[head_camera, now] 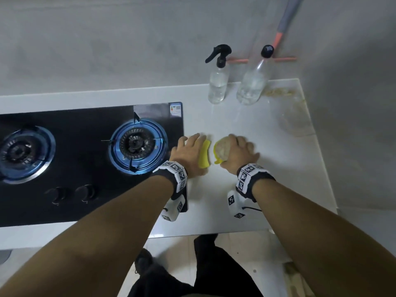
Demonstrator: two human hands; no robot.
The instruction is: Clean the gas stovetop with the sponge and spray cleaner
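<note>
A: Yellow sponge [204, 155] is sitting centre frame on the white countertop [267, 133], just right of the black glass gas stovetop [85, 159]. Left hand [190, 153] is lying on it, fingers together and flat, pressing rather than clamping.

B: Right hand?

A: Right hand [237, 153] is curling around a second yellow sponge [220, 150], grey scrub face turned up. Fingers are closing on it from the right. The two sponges are lying near each other, not touching.

B: Spray cleaner?

A: Spray bottle [218, 78] with black trigger is standing upright, upper centre-right, at the back of the counter by the wall. A clear bottle with a black cap [255, 80] is standing just to its right.

B: Stove state?

A: Right burner [137, 144] is showing a blue ring, left burner [21, 153] at the left edge. Two knobs [72, 194] are sitting lower left. Both wrists are wearing marker bands [249, 179].
</note>
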